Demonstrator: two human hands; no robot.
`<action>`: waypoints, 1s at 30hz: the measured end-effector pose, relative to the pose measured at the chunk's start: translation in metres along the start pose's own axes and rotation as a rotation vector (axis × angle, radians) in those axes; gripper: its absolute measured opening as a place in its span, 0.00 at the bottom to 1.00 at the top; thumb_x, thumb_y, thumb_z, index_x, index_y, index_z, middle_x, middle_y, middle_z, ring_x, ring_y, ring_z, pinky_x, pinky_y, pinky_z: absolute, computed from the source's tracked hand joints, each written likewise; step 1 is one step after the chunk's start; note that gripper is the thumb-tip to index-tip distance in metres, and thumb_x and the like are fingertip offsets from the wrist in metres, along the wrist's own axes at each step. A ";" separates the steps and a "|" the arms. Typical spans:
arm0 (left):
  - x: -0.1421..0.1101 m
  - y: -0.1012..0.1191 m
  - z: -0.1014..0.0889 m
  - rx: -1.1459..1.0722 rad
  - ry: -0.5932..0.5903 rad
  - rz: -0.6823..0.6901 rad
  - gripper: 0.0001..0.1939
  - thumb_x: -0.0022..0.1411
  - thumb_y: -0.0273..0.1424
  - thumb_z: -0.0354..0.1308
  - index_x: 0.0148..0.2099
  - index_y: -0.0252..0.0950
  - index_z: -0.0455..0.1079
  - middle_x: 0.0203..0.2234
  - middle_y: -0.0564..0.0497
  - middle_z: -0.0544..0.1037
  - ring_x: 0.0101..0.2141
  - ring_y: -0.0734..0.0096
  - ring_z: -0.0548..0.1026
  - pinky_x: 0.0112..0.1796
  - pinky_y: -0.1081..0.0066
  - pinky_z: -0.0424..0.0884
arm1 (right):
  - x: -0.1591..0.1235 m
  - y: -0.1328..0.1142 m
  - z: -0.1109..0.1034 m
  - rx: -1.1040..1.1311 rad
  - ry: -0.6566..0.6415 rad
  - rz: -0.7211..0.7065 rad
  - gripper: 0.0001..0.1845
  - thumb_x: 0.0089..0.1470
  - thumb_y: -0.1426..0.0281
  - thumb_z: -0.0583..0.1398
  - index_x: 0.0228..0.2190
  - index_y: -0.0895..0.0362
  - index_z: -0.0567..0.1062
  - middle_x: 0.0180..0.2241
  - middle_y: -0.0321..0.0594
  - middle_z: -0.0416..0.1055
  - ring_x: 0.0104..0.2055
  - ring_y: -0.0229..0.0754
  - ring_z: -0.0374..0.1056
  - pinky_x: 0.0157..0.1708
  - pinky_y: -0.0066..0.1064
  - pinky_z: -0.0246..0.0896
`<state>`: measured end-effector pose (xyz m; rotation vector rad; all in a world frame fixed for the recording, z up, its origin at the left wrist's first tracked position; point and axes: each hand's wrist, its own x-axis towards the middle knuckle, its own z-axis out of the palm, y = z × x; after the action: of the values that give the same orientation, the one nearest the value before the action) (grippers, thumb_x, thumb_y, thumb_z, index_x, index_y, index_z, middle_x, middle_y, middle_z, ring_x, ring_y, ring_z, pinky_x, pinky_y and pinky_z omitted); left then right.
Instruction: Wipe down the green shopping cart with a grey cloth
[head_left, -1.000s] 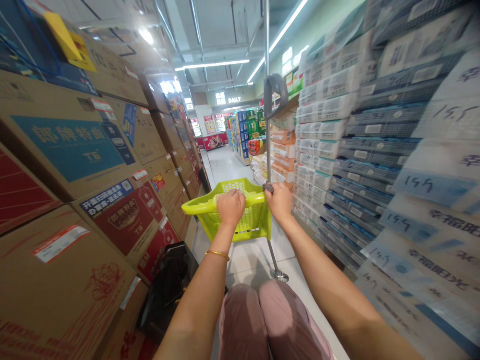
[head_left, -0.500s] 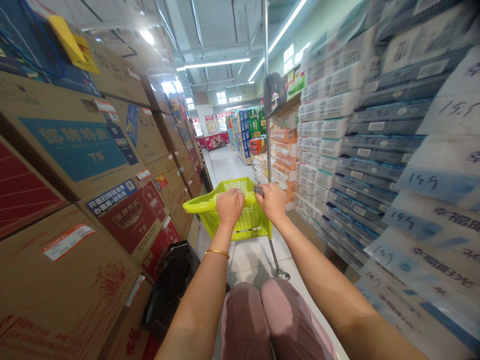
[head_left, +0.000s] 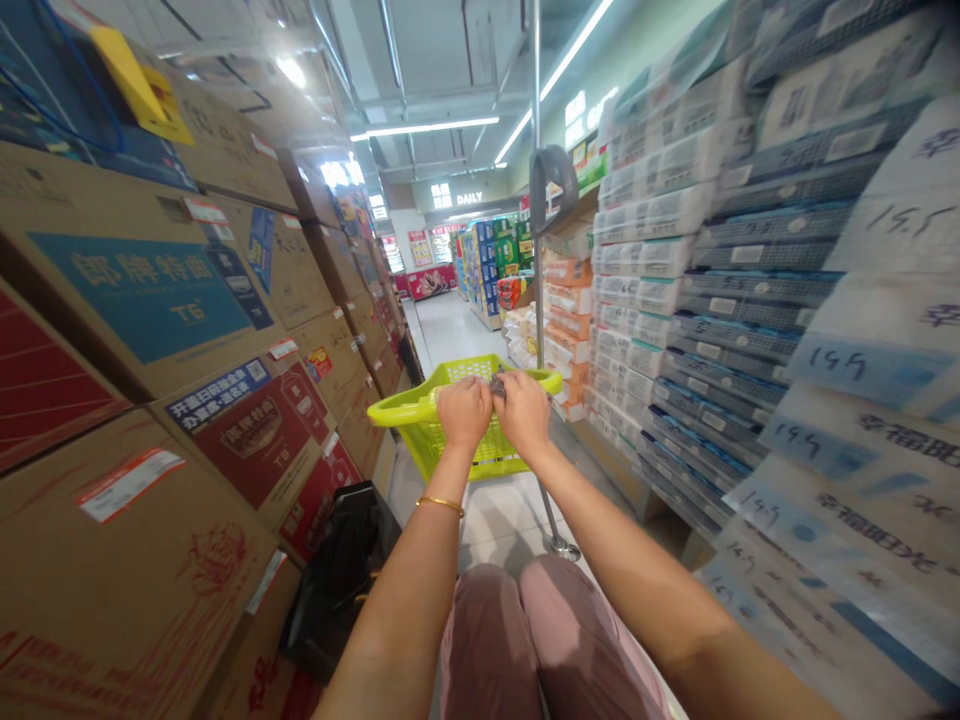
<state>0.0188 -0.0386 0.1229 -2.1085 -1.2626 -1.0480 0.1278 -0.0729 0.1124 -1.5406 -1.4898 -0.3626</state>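
A lime-green shopping cart with a perforated basket stands before me. My left hand is closed around the middle of its handle. Close beside it, almost touching, my right hand is also closed on the handle. A small dark grey crumpled thing shows between the two hands, by the right fingers; its kind I cannot make out. The handle's right end sticks out past the right hand. Most of the basket's inside is hidden behind my hands.
Stacked cartons line the left side, with a black bag at their foot. A metal pole with a round base stands just right of the cart. Piled tissue packs line the right. The tiled floor runs ahead.
My right hand has slid left along the handle, up against my left hand, and the dark thing moved with it. The left hand keeps its grip. The view has shifted slightly.
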 end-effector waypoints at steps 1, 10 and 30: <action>0.000 -0.001 0.000 -0.004 0.000 0.009 0.20 0.66 0.31 0.40 0.32 0.35 0.73 0.31 0.45 0.78 0.32 0.67 0.74 0.34 0.68 0.62 | -0.002 -0.003 0.001 0.002 -0.004 -0.021 0.15 0.54 0.69 0.54 0.43 0.57 0.74 0.41 0.45 0.72 0.42 0.45 0.65 0.43 0.34 0.54; 0.001 -0.010 0.003 -0.037 0.016 0.030 0.20 0.66 0.32 0.40 0.35 0.35 0.74 0.33 0.45 0.79 0.35 0.66 0.76 0.36 0.68 0.64 | 0.025 0.045 -0.015 -0.051 -0.089 0.053 0.12 0.53 0.67 0.54 0.31 0.58 0.77 0.33 0.42 0.72 0.35 0.41 0.65 0.33 0.29 0.53; 0.008 -0.073 0.003 -0.116 -0.079 0.045 0.19 0.64 0.31 0.42 0.41 0.37 0.76 0.40 0.48 0.79 0.42 0.67 0.76 0.44 0.67 0.69 | 0.016 0.011 -0.006 -0.002 -0.136 0.007 0.12 0.54 0.67 0.53 0.34 0.56 0.76 0.34 0.42 0.72 0.37 0.42 0.65 0.34 0.29 0.54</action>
<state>-0.0424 0.0020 0.1280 -2.2752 -1.2114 -1.0504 0.1433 -0.0651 0.1231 -1.5988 -1.5881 -0.2592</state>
